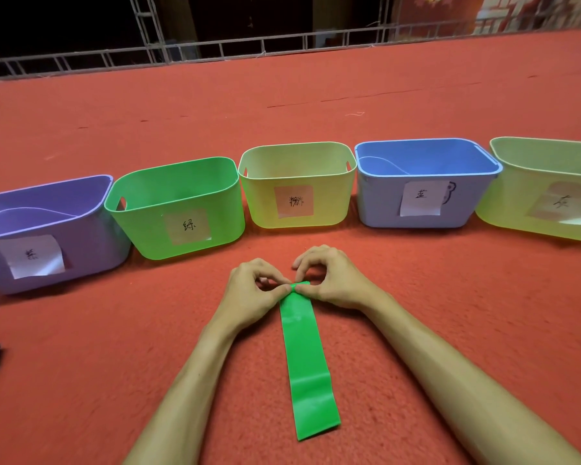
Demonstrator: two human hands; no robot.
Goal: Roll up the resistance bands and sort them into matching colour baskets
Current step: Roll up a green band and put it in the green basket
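The green band [307,357] is pinched at its far end by left grip [252,290] and right grip [332,280]. The rest is laid on carpet [114,330]

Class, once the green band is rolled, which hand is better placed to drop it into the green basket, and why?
Left, probably. Both hands pinch the far end of the green band, but the green basket stands to the left, nearer the left hand; the right hand would cross over.

The left hand [251,290] and right hand [333,280] are held thumb to thumb, the green resistance band [307,357] pinched at its far end.
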